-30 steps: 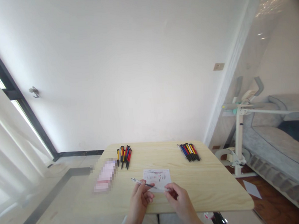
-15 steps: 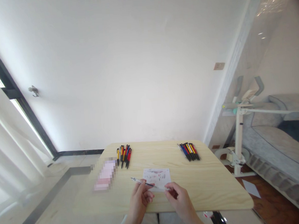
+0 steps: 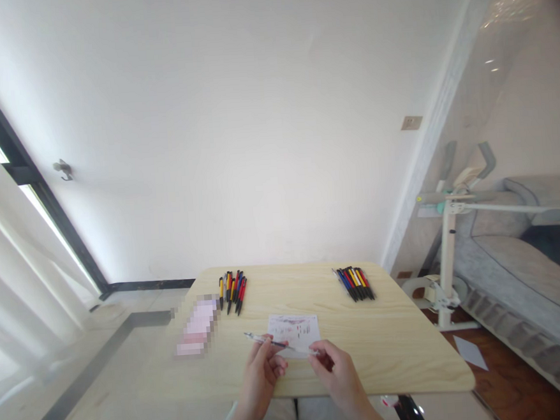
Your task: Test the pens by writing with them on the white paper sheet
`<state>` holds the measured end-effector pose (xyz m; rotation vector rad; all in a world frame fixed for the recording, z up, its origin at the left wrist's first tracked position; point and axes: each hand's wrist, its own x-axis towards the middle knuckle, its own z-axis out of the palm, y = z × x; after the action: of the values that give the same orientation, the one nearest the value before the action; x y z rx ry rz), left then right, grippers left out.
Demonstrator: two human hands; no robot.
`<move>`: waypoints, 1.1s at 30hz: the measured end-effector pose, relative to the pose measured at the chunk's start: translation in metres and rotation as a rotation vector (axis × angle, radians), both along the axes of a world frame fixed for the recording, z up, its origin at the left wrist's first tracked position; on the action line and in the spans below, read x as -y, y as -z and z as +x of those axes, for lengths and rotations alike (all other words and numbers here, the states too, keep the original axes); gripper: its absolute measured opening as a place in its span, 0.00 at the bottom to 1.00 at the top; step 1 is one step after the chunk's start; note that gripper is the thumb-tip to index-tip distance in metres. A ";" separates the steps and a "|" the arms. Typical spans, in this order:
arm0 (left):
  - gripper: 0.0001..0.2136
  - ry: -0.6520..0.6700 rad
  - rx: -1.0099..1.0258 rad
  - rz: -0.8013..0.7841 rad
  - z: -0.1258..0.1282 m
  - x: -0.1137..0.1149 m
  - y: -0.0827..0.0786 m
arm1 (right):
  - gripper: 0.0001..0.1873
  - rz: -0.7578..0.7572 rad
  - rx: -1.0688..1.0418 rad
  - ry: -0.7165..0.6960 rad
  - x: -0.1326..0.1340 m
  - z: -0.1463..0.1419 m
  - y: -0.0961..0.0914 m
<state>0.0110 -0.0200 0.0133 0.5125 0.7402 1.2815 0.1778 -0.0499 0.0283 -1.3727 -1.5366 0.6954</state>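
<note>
My left hand (image 3: 261, 370) is closed around a slim pen (image 3: 253, 337) with a pale barrel and a dark inside. The pen lies slantwise, its other end pointing right over a printed sheet of paper (image 3: 294, 326). On the right, my right hand (image 3: 337, 367) pinches something small and whitish between thumb and fingertips, too small to make out. Both hands are above the near part of the wooden table (image 3: 395, 349), a short gap between them. The hands cover the sheet's lower corners.
Several coloured pens (image 3: 232, 291) lie at the table's back left, and another row of pens (image 3: 355, 284) at the back right. A blurred pink-and-white item (image 3: 197, 328) is at the left edge. An exercise machine (image 3: 448, 249) stands beyond the table's right side.
Almost nothing differs. Both hands stay in place with the same hold, and the view has shifted very slightly.
</note>
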 end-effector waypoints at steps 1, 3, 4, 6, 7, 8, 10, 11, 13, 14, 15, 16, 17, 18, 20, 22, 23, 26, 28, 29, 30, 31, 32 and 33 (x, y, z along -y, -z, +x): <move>0.12 -0.001 0.003 0.000 0.000 0.000 0.000 | 0.11 -0.003 0.003 0.001 0.000 0.000 0.000; 0.12 -0.004 0.006 0.002 0.000 -0.001 0.001 | 0.10 -0.009 0.005 -0.003 0.000 0.000 0.001; 0.12 -0.006 0.006 0.003 0.000 -0.001 0.002 | 0.10 -0.011 0.003 -0.008 -0.001 0.001 0.001; 0.11 -0.007 0.006 0.004 0.000 -0.001 0.002 | 0.10 -0.013 -0.001 -0.012 -0.001 0.002 0.002; 0.11 -0.007 0.005 0.004 0.000 -0.001 0.003 | 0.10 -0.014 -0.002 -0.012 -0.002 0.003 0.002; 0.11 -0.007 0.005 0.003 0.000 -0.001 0.003 | 0.10 -0.017 0.001 -0.010 -0.002 0.003 0.003; 0.11 -0.009 0.005 -0.002 -0.001 -0.001 0.003 | 0.09 -0.020 0.009 -0.008 -0.003 0.005 0.003; 0.11 -0.011 0.006 -0.005 -0.001 -0.001 0.002 | 0.09 -0.021 0.011 -0.008 -0.003 0.005 0.004; 0.11 -0.015 0.010 -0.014 -0.001 -0.001 0.002 | 0.09 -0.020 0.007 -0.010 -0.003 0.007 0.005; 0.11 -0.022 0.012 -0.021 -0.001 -0.001 0.001 | 0.09 -0.020 0.001 -0.012 -0.003 0.007 0.006; 0.11 -0.027 0.013 -0.029 -0.001 -0.001 0.001 | 0.09 -0.021 -0.005 -0.015 -0.003 0.008 0.007; 0.11 -0.032 0.012 -0.036 0.000 -0.001 0.000 | 0.09 -0.022 -0.009 -0.018 -0.003 0.008 0.007; 0.12 -0.038 0.013 -0.042 0.000 -0.001 0.000 | 0.09 -0.022 -0.012 -0.019 -0.003 0.008 0.008; 0.11 -0.043 0.014 -0.045 0.000 -0.002 -0.001 | 0.09 -0.021 -0.015 -0.021 -0.003 0.008 0.008; 0.11 -0.043 0.020 -0.045 0.000 -0.002 -0.001 | 0.09 -0.019 -0.016 -0.023 -0.003 0.009 0.009; 0.11 -0.040 0.027 -0.045 0.000 -0.002 -0.001 | 0.09 -0.017 -0.016 -0.023 -0.004 0.008 0.009; 0.11 -0.039 0.030 -0.046 0.000 -0.002 -0.001 | 0.09 -0.017 -0.015 -0.023 -0.004 0.008 0.009; 0.10 -0.039 0.028 -0.046 0.000 -0.002 -0.001 | 0.09 -0.016 -0.014 -0.018 -0.004 0.008 0.009; 0.10 -0.036 0.024 -0.052 -0.001 -0.002 -0.001 | 0.10 -0.017 -0.016 -0.016 -0.004 0.008 0.009; 0.10 -0.033 0.022 -0.057 -0.001 -0.002 -0.001 | 0.10 -0.018 -0.016 -0.015 -0.004 0.008 0.009; 0.09 -0.030 0.020 -0.062 -0.001 -0.002 -0.001 | 0.10 -0.020 -0.016 -0.014 -0.004 0.008 0.008; 0.09 -0.027 0.019 -0.068 -0.001 -0.002 -0.001 | 0.10 -0.020 -0.015 -0.011 -0.003 0.008 0.007; 0.09 -0.024 0.018 -0.073 -0.002 -0.002 -0.002 | 0.10 -0.021 -0.015 -0.008 -0.003 0.007 0.007; 0.09 -0.023 0.016 -0.077 -0.002 -0.002 -0.002 | 0.10 -0.022 -0.016 -0.005 -0.002 0.007 0.006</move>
<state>0.0095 -0.0181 0.0149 0.4316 0.7812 1.2720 0.1849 -0.0477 0.0227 -1.3769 -1.5245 0.7263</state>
